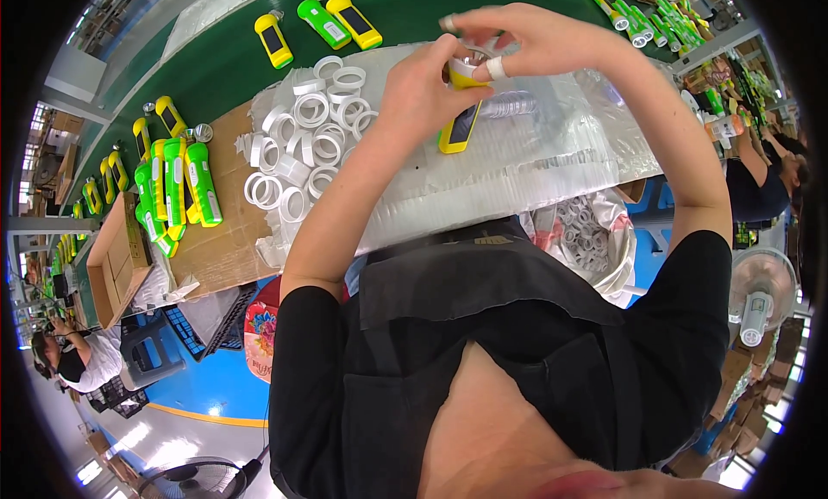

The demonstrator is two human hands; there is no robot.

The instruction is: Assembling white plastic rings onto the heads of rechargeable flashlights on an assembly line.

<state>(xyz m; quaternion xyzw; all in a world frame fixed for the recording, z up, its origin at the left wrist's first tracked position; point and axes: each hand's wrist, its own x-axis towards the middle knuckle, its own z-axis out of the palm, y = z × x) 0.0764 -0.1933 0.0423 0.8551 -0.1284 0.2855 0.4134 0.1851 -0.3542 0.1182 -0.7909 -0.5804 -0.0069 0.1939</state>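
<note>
Upright over the plastic-covered worktop, a yellow flashlight (461, 130) with a dark panel on its body is gripped near its head by my left hand (421, 87). My right hand (536, 40) arches over the flashlight's head, its fingers apart and slightly blurred. The right thumb, wrapped in white tape, is at the head's rim; another finger also has white tape. A pale ring shows around the head, partly hidden by my fingers. To the left of my left hand lies a pile of white rings (312, 111). Clear round discs (511, 104) lie in a row beside the flashlight.
Green and yellow flashlights (177, 184) are heaped on cardboard at the left. Others (326, 23) lie on the green belt (233, 72) ahead, with more (660, 25) at the far right. A white bag (617, 240) of rings hangs below the front edge. Co-workers sit at both sides.
</note>
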